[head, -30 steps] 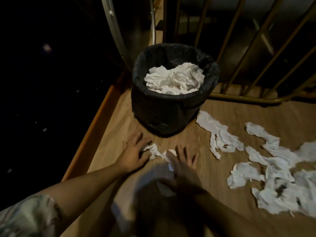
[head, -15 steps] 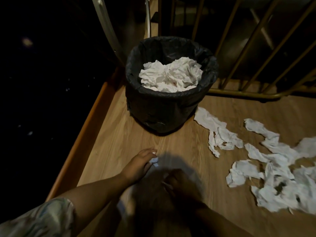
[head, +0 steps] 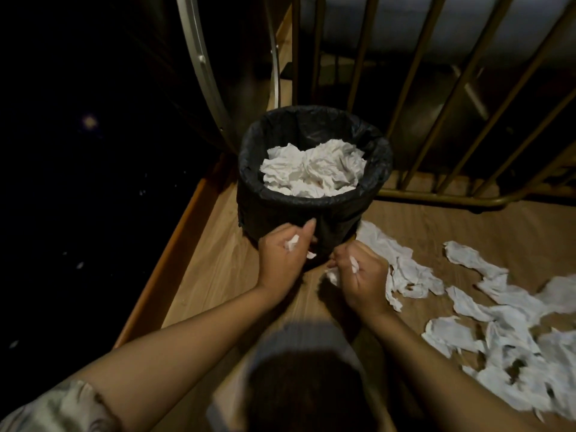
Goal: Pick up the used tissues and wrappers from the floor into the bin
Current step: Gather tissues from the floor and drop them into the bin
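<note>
A round black bin [head: 274, 210] lined with a black bag stands on the wooden floor, nearly full of crumpled white tissues [head: 314, 169]. My left hand [head: 283, 257] is closed on small white tissue scraps, raised in front of the bin's near wall. My right hand [head: 361, 275] is closed on more tissue scraps, just right of the left hand and close to the bin's base. Several crumpled white tissues [head: 405, 272] lie on the floor to the right of my hands.
A larger spread of white tissues [head: 514, 347] covers the floor at the right. A brass railing [head: 436, 194] runs behind the bin. The wooden floor edge [head: 174, 266] drops into darkness at the left. A metal hoop [head: 199, 63] leans behind the bin.
Both hands closed on the small scraps that lay in front of the bin and lifted them off the floor toward the bin. The floor there is now bare.
</note>
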